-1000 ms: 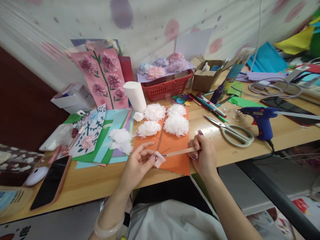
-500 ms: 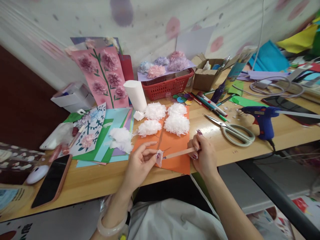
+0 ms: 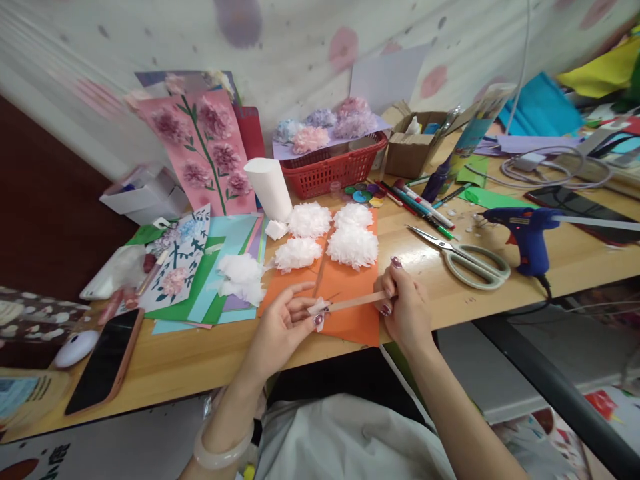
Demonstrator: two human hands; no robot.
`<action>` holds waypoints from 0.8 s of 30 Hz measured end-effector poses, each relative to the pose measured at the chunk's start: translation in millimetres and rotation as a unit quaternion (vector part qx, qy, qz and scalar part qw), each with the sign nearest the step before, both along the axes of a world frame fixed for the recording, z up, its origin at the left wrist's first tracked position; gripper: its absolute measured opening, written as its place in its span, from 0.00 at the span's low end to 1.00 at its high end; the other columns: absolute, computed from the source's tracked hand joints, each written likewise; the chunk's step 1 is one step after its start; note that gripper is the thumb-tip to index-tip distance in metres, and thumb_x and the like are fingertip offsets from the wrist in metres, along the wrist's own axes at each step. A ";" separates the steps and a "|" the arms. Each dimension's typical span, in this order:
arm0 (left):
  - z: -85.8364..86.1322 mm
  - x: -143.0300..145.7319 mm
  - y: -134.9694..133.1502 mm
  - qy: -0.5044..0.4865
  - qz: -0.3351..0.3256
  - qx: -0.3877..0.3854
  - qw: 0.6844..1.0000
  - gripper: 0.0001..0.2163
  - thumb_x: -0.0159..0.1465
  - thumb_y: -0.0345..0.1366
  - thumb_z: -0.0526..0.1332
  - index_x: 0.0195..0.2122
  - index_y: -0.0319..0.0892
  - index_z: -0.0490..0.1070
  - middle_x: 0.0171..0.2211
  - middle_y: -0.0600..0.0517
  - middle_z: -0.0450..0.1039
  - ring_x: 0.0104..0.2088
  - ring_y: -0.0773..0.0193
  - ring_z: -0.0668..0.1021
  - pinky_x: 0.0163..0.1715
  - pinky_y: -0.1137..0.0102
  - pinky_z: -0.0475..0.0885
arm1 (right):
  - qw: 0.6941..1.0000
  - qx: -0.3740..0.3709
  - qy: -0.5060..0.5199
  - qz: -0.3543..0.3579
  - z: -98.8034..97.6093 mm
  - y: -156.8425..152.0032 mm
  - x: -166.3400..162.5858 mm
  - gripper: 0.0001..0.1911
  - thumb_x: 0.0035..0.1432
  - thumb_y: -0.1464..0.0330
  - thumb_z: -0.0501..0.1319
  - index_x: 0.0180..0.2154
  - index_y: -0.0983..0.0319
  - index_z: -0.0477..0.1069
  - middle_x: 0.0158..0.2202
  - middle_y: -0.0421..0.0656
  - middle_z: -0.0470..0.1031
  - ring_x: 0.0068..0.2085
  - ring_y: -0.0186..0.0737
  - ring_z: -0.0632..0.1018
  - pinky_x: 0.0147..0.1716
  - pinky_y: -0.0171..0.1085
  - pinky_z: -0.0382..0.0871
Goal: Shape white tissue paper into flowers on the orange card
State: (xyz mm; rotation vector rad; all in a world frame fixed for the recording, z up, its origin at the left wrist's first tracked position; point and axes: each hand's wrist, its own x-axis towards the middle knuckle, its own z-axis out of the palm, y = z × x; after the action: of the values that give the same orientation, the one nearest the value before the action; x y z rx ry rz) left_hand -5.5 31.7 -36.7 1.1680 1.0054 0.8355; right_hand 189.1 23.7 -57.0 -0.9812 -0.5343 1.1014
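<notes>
My left hand pinches a small piece of white tissue paper between thumb and fingers. My right hand grips a thin, pale wooden-looking stick, whose darker tip meets the tissue. Whether anything is on that tip I cannot tell. Below both hands lies a sheet of orange paper with a drawn brown stem. Several fluffy white tissue flowers sit on its upper part. Loose white tissue rests to the left of my left hand.
Scissors and a blue glue gun lie on the right, near several pens. A white roll stands before a red basket. At left are coloured papers and a phone.
My left fingers have shifted on the tissue, which now folds up around the stick's tip. My right hand stays in nearly the same place, still gripping the stick.
</notes>
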 end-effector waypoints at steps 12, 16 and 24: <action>0.2 4.1 2.1 -0.011 0.007 0.016 1.000 0.25 0.56 0.31 0.69 0.53 0.42 0.63 0.44 0.46 0.80 0.37 0.63 0.83 0.38 0.69 0.77 | 0.999 -0.006 0.015 -0.033 0.9 0.9 -0.3 0.28 0.62 0.55 0.61 0.16 0.59 0.56 0.11 0.32 0.53 0.14 0.27 0.55 0.15 0.31 0.46; -0.3 6.1 5.5 0.001 -0.011 0.019 1.000 0.23 0.58 0.30 0.67 0.53 0.41 0.63 0.40 0.49 0.80 0.33 0.66 0.81 0.39 0.69 0.76 | 1.000 0.001 0.009 -0.011 -0.2 -0.2 0.6 0.28 0.60 0.55 0.62 0.15 0.59 0.56 0.10 0.32 0.51 0.14 0.27 0.55 0.15 0.33 0.45; 8.5 3.6 4.1 -0.027 -0.005 -0.012 1.000 0.19 0.60 0.34 0.66 0.52 0.41 0.66 0.43 0.45 0.81 0.45 0.59 0.81 0.41 0.67 0.77 | 1.000 0.018 -0.012 -0.009 -6.6 0.5 1.3 0.28 0.61 0.53 0.62 0.16 0.59 0.56 0.11 0.32 0.53 0.14 0.28 0.55 0.16 0.34 0.43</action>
State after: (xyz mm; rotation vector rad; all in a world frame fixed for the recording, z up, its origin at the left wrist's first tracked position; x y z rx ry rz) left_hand -1.8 35.8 -28.2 1.1240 0.9629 0.8416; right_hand 190.4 24.3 -63.7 -0.9671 -0.5624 1.0617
